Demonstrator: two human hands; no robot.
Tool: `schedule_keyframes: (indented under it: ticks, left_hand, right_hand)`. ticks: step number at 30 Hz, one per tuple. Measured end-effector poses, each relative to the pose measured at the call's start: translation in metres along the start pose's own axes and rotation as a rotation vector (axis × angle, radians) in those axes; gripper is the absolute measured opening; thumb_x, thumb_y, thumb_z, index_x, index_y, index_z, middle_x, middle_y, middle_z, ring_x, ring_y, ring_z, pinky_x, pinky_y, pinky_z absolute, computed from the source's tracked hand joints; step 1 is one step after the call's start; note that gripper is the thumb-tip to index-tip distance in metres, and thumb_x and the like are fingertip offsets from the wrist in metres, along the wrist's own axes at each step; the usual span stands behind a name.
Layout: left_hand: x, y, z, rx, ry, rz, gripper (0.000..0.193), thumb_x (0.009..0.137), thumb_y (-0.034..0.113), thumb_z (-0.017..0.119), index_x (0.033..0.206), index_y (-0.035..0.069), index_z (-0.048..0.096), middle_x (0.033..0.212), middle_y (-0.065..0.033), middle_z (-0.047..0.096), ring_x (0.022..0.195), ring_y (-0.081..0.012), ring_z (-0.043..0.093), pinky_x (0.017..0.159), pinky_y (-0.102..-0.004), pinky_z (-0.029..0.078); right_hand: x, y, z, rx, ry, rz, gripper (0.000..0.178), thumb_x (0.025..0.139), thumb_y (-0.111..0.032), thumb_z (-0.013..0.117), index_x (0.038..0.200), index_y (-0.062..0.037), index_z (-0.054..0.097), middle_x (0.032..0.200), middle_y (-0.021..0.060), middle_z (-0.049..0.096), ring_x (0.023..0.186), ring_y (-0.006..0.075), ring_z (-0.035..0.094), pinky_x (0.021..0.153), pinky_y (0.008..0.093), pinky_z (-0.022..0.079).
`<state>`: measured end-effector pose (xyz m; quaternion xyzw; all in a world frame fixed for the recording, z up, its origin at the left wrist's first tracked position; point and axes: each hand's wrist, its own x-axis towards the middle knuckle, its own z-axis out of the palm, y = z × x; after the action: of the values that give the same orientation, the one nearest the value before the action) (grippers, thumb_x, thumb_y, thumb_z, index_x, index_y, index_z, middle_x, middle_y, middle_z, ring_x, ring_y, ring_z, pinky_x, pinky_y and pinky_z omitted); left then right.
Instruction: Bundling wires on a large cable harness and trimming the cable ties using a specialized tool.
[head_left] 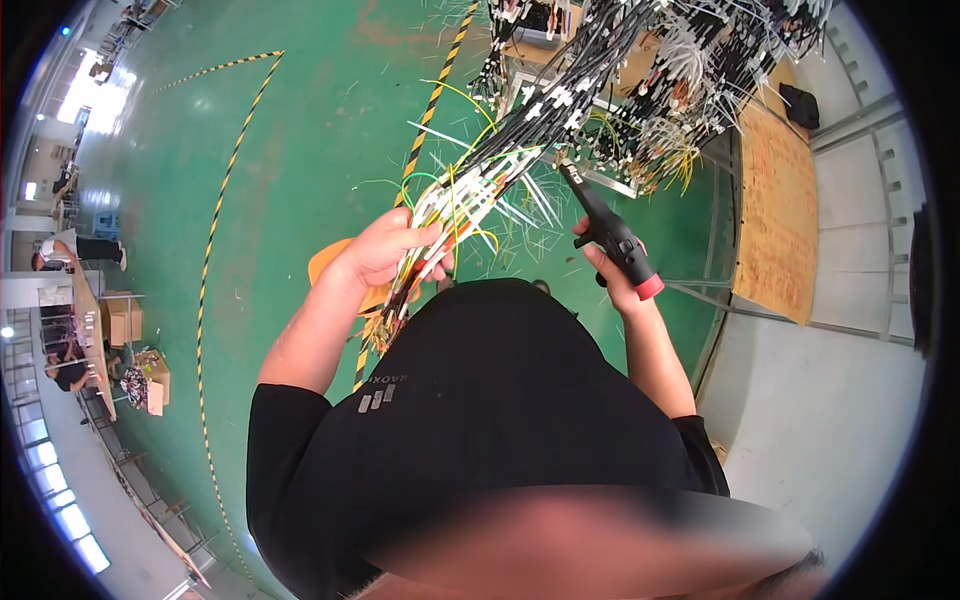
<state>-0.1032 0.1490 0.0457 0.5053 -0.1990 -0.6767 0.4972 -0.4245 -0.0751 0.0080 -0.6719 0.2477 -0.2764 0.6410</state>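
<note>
My left hand point(385, 248) is closed around a bundle of wires point(462, 198), a wiring harness with white, green, yellow, orange and black strands. Loose ends hang down beside my shirt, and white cable-tie tails stick out around the grip. In my right hand point(612, 272) is a black cable tie gun point(610, 225) with a red knob at its back end. Its nose points up and left, close to the right side of the bundle; whether it touches a tie cannot be made out. From the left hand, the wires run up and right into black cables point(560, 105).
Beyond the bundle hangs a dense mass of black cables and white ties point(690, 80). A wooden board point(775, 215) on a metal frame stands at right. Tie scraps litter the green floor point(310, 150), marked with striped tape. An orange seat point(330, 265) sits beside my left arm. People work far left.
</note>
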Motion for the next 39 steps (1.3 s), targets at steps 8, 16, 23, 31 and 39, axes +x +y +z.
schedule_keyframes:
  ticks: [8,16,23,31,39]
  left_hand:
    - [-0.004,0.012,0.021,-0.086,0.032,-0.030,0.038,0.107,0.025,0.065,0.132,-0.004,0.062,0.107,-0.0209,0.076,0.092,-0.0296,0.078,0.075,-0.0417,0.066]
    - [0.007,-0.003,0.011,0.175,0.188,0.008,0.046,0.085,0.011,0.089,0.119,-0.006,0.064,0.098,-0.0133,0.076,0.082,-0.0194,0.074,0.070,-0.0317,0.062]
    - [0.015,-0.009,0.031,0.327,0.281,0.132,0.039,0.079,0.004,0.089,0.112,0.004,0.068,0.092,-0.0016,0.071,0.073,-0.0094,0.067,0.062,-0.0262,0.056]
    - [0.021,-0.008,0.024,0.267,0.347,0.086,0.033,0.083,0.006,0.088,0.106,0.002,0.065,0.078,-0.0021,0.066,0.063,-0.0093,0.062,0.053,-0.0251,0.051]
    - [0.021,0.024,-0.070,0.324,0.618,0.162,0.027,0.091,0.016,0.084,0.104,0.002,0.065,0.074,-0.0038,0.068,0.060,-0.0121,0.065,0.053,-0.0265,0.053]
  right_hand:
    - [0.003,-0.027,-0.005,-0.291,-0.359,-0.335,0.037,0.090,-0.022,0.078,0.121,-0.0019,0.072,0.112,0.0142,0.072,0.101,0.0341,0.069,0.092,0.0405,0.054]
    - [0.006,-0.018,0.004,-0.190,-0.477,-0.207,0.039,0.091,-0.021,0.080,0.123,-0.0025,0.069,0.118,0.0141,0.071,0.109,0.0330,0.068,0.100,0.0433,0.052]
    - [0.020,0.002,0.038,0.427,-0.577,-0.034,0.053,0.096,-0.018,0.076,0.144,-0.0022,0.059,0.148,0.0139,0.062,0.141,0.0261,0.054,0.119,0.0447,0.041]
    - [0.031,-0.005,0.054,0.714,-0.439,0.150,0.057,0.087,-0.020,0.083,0.137,-0.0009,0.066,0.139,0.0120,0.066,0.132,0.0265,0.060,0.119,0.0454,0.042]
    - [-0.003,-0.008,0.031,0.505,-0.266,0.041,0.064,0.081,-0.032,0.087,0.132,0.0003,0.068,0.132,0.0147,0.065,0.125,0.0291,0.060,0.114,0.0453,0.042]
